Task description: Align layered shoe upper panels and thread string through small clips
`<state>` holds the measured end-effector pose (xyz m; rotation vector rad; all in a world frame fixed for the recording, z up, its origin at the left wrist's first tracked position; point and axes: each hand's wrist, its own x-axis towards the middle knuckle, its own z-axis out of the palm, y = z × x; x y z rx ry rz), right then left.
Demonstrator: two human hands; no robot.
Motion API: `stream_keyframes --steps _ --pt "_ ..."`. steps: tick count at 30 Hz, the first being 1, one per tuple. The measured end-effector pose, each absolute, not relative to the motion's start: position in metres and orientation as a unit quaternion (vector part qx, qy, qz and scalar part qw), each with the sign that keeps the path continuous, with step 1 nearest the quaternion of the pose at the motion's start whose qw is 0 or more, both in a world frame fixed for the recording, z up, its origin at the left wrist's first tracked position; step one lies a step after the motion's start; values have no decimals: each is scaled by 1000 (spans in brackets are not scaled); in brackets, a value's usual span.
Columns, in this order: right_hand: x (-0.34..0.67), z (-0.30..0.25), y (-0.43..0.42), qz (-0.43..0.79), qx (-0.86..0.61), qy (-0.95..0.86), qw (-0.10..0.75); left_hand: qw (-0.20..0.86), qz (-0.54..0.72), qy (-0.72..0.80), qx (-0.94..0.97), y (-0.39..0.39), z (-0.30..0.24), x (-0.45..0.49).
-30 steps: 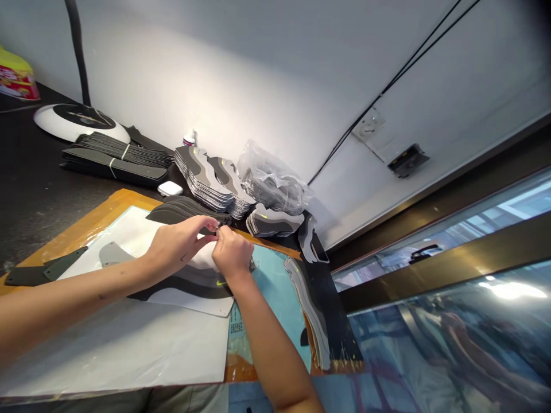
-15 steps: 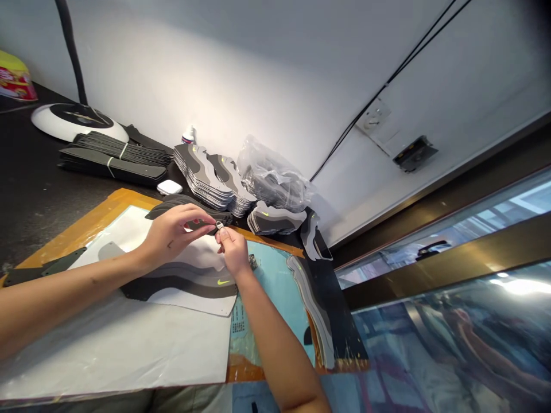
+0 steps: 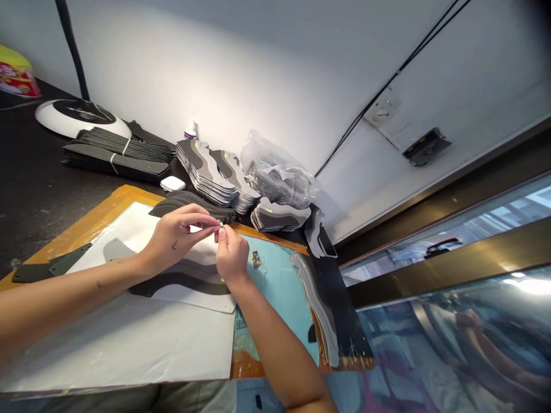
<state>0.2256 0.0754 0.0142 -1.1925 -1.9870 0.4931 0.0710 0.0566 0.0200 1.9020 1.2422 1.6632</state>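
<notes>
R hand (image 3: 232,253) got shifted left, uncovering dark patch (image 3: 256,260); tiny pale bit (image 3: 221,225) pinched tog by both, L hand (image 3: 175,235) incl.

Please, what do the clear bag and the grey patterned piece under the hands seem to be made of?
Clear bag: probably thin plastic film, glossy; see-through, with crinkled highlights. Grey patterned piece: perhaps synthetic leather, fairly matte; it looks thin, flat and smooth.

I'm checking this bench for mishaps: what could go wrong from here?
Left hand and right hand meet at a tiny item, which could slip and get lost. The left forearm crosses over the grey panel and might shift it. The curved stack right of the right forearm might get nudged.
</notes>
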Motion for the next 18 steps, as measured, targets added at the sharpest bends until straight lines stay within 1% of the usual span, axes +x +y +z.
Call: stream_keyframes --steps 4,7,9,12,15,18 --pt "226 13 72 153 -471 -792 357 173 562 471 657 49 22 76" --pt "227 15 73 94 -489 -806 320 176 538 504 652 48 22 77" --pt "227 16 73 69 -501 -813 289 197 529 507 651 50 20 76" --pt "226 19 73 89 -511 -814 261 271 533 489 635 57 16 73" --pt "225 20 72 140 -510 -809 258 369 529 481 594 64 14 73" --pt "225 20 73 160 -518 -800 257 453 519 489 535 66 15 77"
